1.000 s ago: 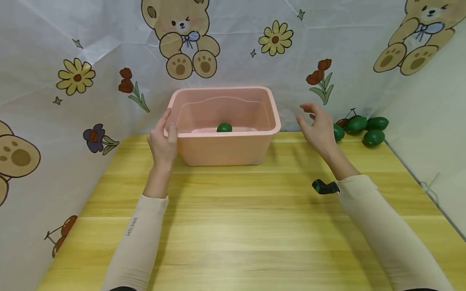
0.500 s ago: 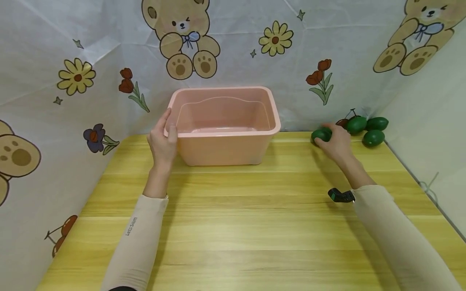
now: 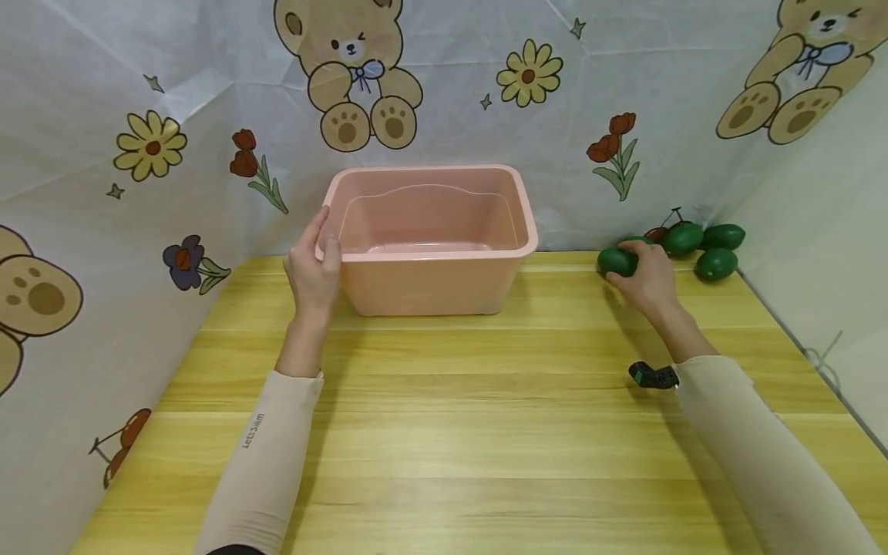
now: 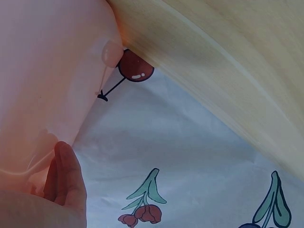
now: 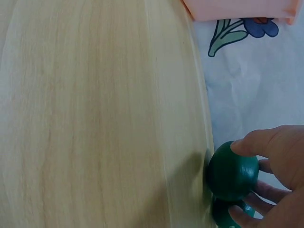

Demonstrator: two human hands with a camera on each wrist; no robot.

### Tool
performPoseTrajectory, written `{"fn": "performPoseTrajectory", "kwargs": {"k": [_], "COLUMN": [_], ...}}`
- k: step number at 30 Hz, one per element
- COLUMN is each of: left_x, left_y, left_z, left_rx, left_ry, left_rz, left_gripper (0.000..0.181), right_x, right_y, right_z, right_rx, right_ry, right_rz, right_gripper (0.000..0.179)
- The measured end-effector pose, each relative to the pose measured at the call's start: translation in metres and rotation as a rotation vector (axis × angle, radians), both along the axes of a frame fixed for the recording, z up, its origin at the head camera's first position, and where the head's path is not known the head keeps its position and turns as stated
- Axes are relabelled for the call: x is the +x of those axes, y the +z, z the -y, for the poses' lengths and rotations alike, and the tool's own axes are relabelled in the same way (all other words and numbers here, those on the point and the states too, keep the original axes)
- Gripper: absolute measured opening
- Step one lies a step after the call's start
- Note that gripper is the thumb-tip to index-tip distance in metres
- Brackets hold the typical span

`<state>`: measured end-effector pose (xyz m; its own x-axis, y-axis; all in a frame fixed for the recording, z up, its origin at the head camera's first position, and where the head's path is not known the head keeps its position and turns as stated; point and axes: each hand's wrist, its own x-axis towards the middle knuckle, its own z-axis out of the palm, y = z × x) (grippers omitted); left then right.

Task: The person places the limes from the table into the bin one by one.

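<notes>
My left hand [image 3: 312, 270] grips the left front corner of the pink plastic bin [image 3: 430, 289], with the thumb at the rim. In the left wrist view its fingers [image 4: 69, 175] lie against the bin's wall. At the back right, my right hand [image 3: 648, 281] holds a smooth, dark green oval fruit [image 3: 617, 262] between thumb and fingers, low at the table's back edge. A second green fruit [image 5: 225, 212] sits right beside the held one in the right wrist view, with a fingertip over it. The bin's floor is partly hidden behind its front wall.
Several more green fruits [image 3: 716, 264] lie in the back right corner beside my right hand. A white cloth [image 3: 451, 116] printed with bears and flowers hangs behind the wooden table [image 3: 472, 432]. A pale wall [image 3: 832, 254] borders the right side.
My right hand has moved right and down from beside the bin to the fruits and taken hold of one. The fruit seen inside the bin has dropped from sight. My left hand stays put.
</notes>
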<state>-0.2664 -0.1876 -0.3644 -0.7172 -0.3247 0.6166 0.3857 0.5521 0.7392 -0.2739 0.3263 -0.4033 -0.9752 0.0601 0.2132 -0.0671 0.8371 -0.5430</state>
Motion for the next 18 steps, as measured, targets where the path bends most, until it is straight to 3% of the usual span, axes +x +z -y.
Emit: {"fn": "performPoseTrajectory", "kwargs": {"k": [18], "left_x": [-0.0013], "left_y": [-0.0007], "left_z": [-0.0006], "left_rx": [-0.004], "left_ry": [0.019], "left_rz": [-0.013], "left_gripper": [0.047], "right_x": [0.0048], "right_y": [-0.0035], "right_z": [0.0082], "right_rx": [-0.009], "right_ry": [0.020], "right_rz": [-0.043], "right_gripper": [0.059]}}
